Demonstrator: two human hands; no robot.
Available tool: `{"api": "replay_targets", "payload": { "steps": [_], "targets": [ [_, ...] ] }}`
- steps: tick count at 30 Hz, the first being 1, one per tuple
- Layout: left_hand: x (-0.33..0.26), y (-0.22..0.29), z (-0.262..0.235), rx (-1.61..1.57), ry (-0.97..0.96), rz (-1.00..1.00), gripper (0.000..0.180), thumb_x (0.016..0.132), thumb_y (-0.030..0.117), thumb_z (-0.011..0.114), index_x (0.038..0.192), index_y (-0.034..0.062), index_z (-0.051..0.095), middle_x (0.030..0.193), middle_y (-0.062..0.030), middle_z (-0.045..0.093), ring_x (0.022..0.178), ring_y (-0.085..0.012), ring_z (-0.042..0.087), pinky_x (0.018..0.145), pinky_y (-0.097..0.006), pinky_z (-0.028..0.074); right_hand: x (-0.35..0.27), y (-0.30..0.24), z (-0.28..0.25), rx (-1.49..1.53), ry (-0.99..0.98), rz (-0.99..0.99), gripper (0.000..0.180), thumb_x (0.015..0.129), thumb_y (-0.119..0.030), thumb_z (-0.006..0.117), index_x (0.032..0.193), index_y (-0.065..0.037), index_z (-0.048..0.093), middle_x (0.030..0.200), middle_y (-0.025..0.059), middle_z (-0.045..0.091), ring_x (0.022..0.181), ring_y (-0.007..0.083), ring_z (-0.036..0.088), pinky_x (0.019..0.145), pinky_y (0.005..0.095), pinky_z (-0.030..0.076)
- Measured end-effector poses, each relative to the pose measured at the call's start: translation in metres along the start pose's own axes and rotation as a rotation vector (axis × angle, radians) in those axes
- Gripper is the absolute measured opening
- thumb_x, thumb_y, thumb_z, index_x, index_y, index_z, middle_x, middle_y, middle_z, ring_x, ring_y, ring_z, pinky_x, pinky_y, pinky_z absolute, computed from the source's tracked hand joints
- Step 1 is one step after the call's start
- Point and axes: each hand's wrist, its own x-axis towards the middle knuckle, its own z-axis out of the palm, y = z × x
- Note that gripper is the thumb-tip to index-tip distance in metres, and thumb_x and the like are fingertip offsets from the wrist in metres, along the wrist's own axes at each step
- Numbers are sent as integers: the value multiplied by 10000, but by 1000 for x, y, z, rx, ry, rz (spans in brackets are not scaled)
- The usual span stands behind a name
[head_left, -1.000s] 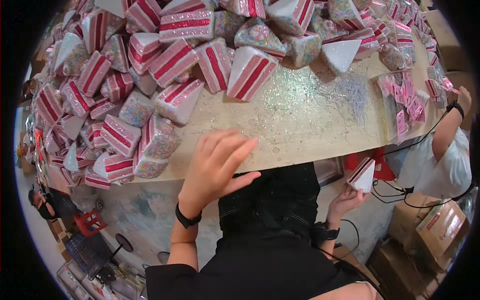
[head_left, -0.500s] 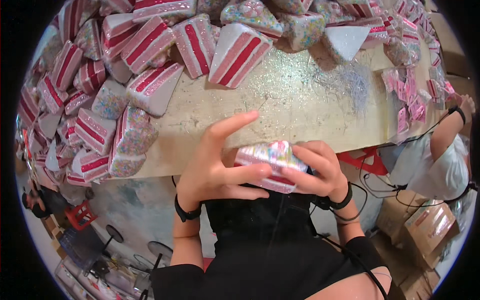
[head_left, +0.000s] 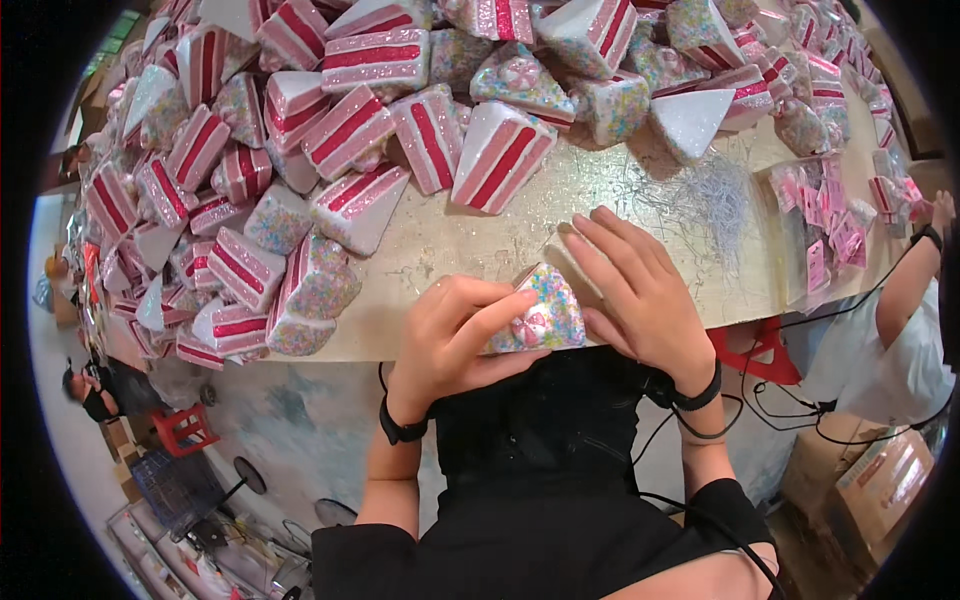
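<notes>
At the near edge of the table I have a toy cake slice [head_left: 553,308], its sprinkle-covered top with a pink-and-white swirl facing up. My left hand [head_left: 462,328] is closed on its left side, thumb low and fingers over the top. My right hand [head_left: 635,290] is open on the other side, fingers stretched out over the tabletop and thumb close to the slice's right edge; I cannot tell whether it touches. Just beyond lies another cake slice [head_left: 503,160] with white, pink and red layers.
A big heap of similar cake slices [head_left: 240,265] covers the table's left and far side. Thin silvery threads [head_left: 715,205] lie at the right, beside a clear bag of pink tags [head_left: 825,215]. Another person's arm [head_left: 908,270] is at far right, above cardboard boxes [head_left: 880,480].
The slice has gone from being held up between both hands to the table edge, sprinkled top now upward. My right hand has let go and spread; my left has closed on it.
</notes>
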Motion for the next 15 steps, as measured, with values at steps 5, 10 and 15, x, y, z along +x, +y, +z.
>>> {"api": "replay_targets", "payload": {
  "steps": [5, 10, 15],
  "targets": [
    [-3, 3, 2, 80, -15, -19, 619, 603, 184, 901, 1151, 87, 629, 979, -77, 652, 813, -239, 641, 667, -338, 512, 2, -1, -3, -94, -179, 8, 618, 879, -380, 599, 1414, -98, 469, 1483, 58, 443, 1382, 307, 391, 1134, 448, 315],
    [0, 4, 6, 150, -62, -21, 671, 590, 178, 912, 1174, 93, 595, 1005, -96, 654, 843, -255, 647, 692, -346, 523, -30, 5, -5, -220, -157, -23, 577, 907, -434, 563, 1369, -89, 527, 1439, 52, 486, 1340, 289, 443, 1103, 424, 367],
    [-2, 4, 9, 99, -19, -49, 676, 609, 190, 902, 1212, 111, 607, 1030, -72, 640, 833, -239, 640, 677, -341, 527, -54, 19, -12, -473, -75, -267, 445, 936, -352, 566, 1301, -99, 587, 1314, 32, 560, 1228, 249, 539, 1022, 361, 470]
  ]
}}
